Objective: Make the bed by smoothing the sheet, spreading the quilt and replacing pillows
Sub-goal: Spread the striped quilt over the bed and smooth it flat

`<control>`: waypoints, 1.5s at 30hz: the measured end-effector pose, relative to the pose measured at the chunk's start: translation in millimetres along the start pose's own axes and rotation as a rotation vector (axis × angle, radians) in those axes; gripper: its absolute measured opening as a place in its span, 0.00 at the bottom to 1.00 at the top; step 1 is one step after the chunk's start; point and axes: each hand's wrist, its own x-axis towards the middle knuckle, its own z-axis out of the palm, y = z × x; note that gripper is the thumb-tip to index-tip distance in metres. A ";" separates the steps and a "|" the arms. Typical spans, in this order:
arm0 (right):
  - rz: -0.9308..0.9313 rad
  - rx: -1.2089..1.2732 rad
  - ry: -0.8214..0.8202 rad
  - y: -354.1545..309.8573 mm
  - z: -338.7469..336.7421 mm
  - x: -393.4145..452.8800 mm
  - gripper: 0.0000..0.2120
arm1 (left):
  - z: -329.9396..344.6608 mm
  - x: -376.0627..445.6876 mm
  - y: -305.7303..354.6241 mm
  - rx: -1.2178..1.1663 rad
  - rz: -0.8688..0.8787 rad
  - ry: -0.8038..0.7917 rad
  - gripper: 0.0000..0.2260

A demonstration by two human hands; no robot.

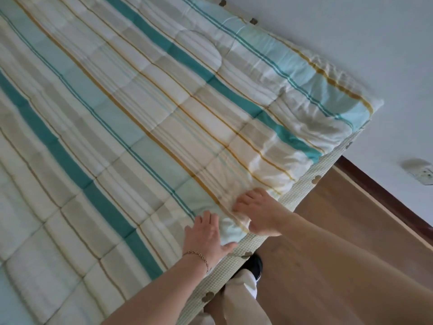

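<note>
Left hand lies flat, fingers straight, on the striped quilt spread over the bed, right hand presses its near edge (soft, light, probably rumples easily), best pinched along that hem.

We have both forearms bare with no sleeves showing, a thin gold chain bracelet at the wrist of our left hand, nothing on our right hand, pale cream trousers, and a glossy black shoe.
</note>
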 end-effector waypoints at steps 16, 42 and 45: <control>0.203 -0.162 -0.104 -27.6 23.3 19.4 0.19 | 37.1 -38.8 -29.4 -0.212 0.192 -0.282 0.09; 0.012 -0.123 -0.139 -37.4 28.4 -2.7 0.34 | 38.3 -32.3 -57.4 -0.035 0.346 -0.527 0.24; 0.194 -0.145 0.029 21.6 20.5 -37.9 0.41 | 3.1 -12.8 -31.3 -0.060 0.332 -0.282 0.27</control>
